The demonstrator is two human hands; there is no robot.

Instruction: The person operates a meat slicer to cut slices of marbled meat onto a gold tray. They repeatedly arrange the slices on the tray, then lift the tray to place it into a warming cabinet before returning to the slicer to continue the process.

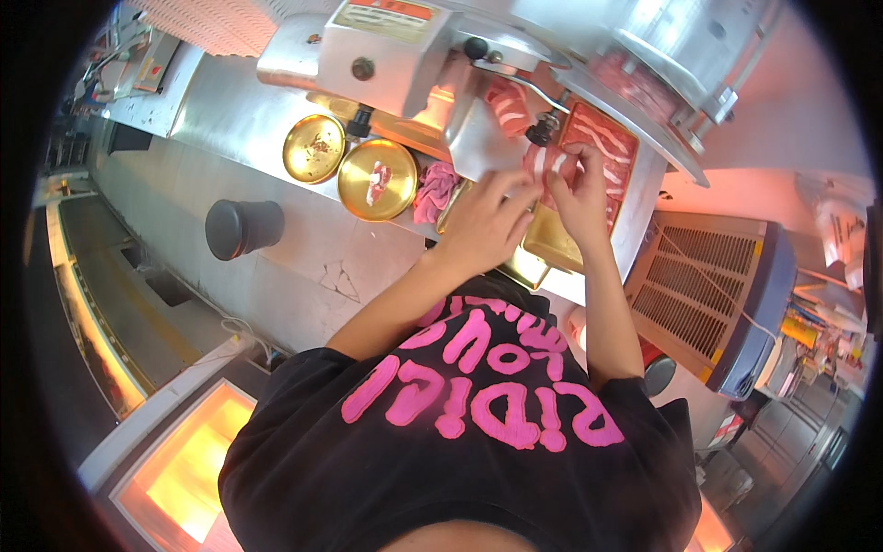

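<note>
A thin slice of marbled meat [550, 163] is pinched in the fingers of my right hand [578, 199], in front of the meat slicer [407, 62]. My left hand [486, 215] reaches to the slice's left edge with bent fingers; whether its fingertips grip the slice is hidden. Just beyond, another piece of sliced meat [508, 107] lies by the slicer's blade side. To the right of my right hand stands a tray of laid-out meat slices [607, 138]. Below my hands is a gold-coloured metal tray [557, 238] with a bare surface showing.
Left of my hands lie a crumpled pink cloth [436, 191], a gold plate with a meat scrap [377, 181] and a gold plate with crumbs [314, 148]. The slicer's slanted metal carriage [648, 117] overhangs the right. A dark cylindrical bin [244, 229] and a vented appliance [703, 297] stand nearby.
</note>
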